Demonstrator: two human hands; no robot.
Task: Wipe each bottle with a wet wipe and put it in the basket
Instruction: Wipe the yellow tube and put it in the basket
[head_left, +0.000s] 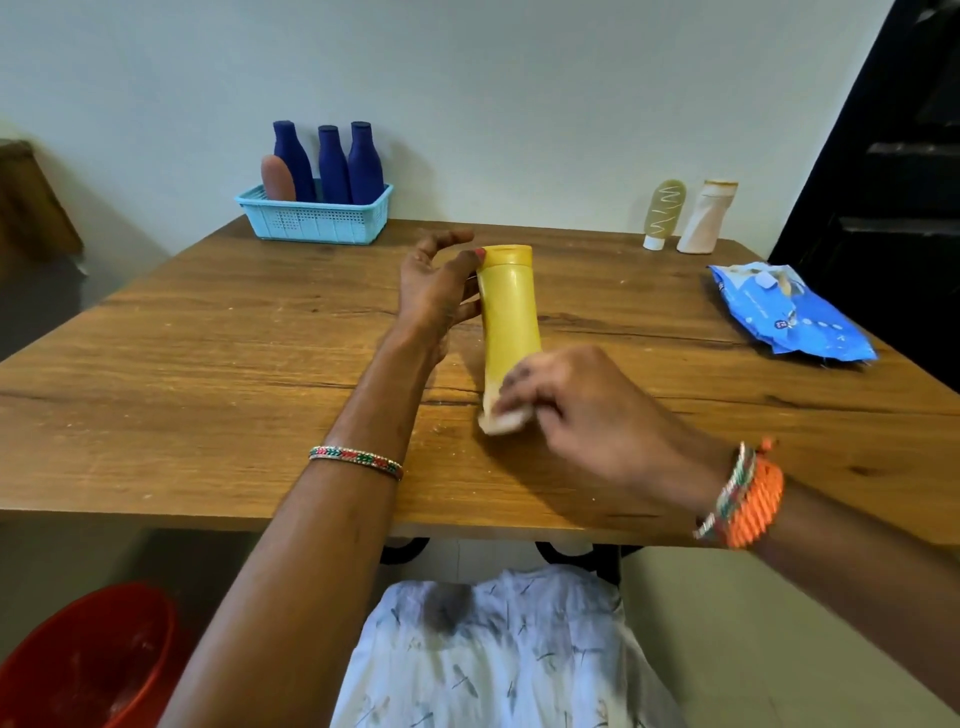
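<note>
A yellow bottle (509, 312) lies lengthwise over the middle of the wooden table (208, 364), cap pointing away from me. My left hand (436, 286) holds it near the cap, thumb on one side and fingers behind. My right hand (571, 395) pinches a white wet wipe (506, 418) against the bottle's near end. A light blue basket (317, 221) at the back left holds three dark blue bottles (332, 163) and a brown bottle (278, 179). An olive tube (662, 213) and a beige bottle (706, 215) stand at the back right.
A blue pack of wet wipes (789, 312) lies at the table's right edge. A red bucket (88, 660) sits on the floor at the lower left. A dark doorway (893, 182) is on the right. The wall runs right behind the table.
</note>
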